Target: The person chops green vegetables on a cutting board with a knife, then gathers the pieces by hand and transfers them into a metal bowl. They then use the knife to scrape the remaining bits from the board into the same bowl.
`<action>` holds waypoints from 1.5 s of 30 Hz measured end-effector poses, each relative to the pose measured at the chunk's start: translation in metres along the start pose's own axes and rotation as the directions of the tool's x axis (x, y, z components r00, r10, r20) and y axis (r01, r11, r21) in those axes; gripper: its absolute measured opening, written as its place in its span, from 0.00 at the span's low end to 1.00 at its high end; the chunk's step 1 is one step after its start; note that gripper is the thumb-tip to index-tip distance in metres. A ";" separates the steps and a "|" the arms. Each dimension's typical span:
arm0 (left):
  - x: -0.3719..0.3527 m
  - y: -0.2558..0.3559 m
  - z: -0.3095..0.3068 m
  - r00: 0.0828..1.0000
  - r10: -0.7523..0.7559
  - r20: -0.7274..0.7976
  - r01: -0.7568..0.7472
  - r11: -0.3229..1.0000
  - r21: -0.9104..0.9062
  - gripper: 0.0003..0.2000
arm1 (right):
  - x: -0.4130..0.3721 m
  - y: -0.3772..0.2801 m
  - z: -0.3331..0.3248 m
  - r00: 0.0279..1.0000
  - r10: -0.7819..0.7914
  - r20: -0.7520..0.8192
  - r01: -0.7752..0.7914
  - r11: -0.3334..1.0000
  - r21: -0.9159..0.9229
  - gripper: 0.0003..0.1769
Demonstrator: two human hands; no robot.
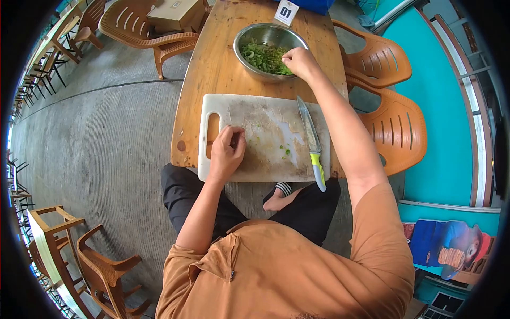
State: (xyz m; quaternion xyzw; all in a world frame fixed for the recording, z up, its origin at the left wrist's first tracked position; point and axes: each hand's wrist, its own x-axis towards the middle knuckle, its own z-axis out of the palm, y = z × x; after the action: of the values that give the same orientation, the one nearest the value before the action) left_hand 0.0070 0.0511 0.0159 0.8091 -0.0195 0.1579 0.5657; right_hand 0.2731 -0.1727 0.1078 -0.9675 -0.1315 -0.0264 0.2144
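A steel bowl [245, 63] holding chopped greens [263, 57] stands on the wooden table. Over the bowl's right side is my right hand [301, 62], its fingers pinched together near the greens; anything between them is hidden. My left hand [227, 151] rests above the left part of the white cutting board [255, 165], fingers curled in, and I cannot make out what they hold. On the board's right side lies a knife [312, 133] with a yellow-green and grey handle, its blade pointing away from me. Small green bits [286, 151] are scattered on the board.
The wooden table [207, 69] carries a card [286, 13] marked 01 and a blue object [313, 5] at its far end. Brown chairs [390, 127] stand at the right, another [133, 26] at the upper left with a cardboard box [172, 13] on it.
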 end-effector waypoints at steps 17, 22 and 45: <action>-0.001 0.000 0.004 1.000 0.005 0.005 -0.006 1.000 0.010 0.05 | -0.033 -0.009 -0.009 0.978 -0.155 -0.137 0.169 0.981 0.096 0.11; -0.001 0.001 0.005 1.000 0.010 0.016 -0.011 0.999 0.037 0.05 | -0.061 -0.006 -0.014 0.987 0.051 -0.150 0.015 0.911 0.411 0.10; -0.002 -0.001 0.006 0.997 0.068 0.021 -0.069 0.996 0.057 0.06 | -0.283 -0.025 0.032 0.852 -0.523 -0.014 0.518 0.847 -0.117 0.17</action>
State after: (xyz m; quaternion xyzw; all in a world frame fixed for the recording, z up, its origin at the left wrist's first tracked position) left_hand 0.0062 0.0458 0.0124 0.8254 -0.0480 0.1701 0.5361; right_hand -0.0066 -0.2063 0.0589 -0.9049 -0.3823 -0.1127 0.1493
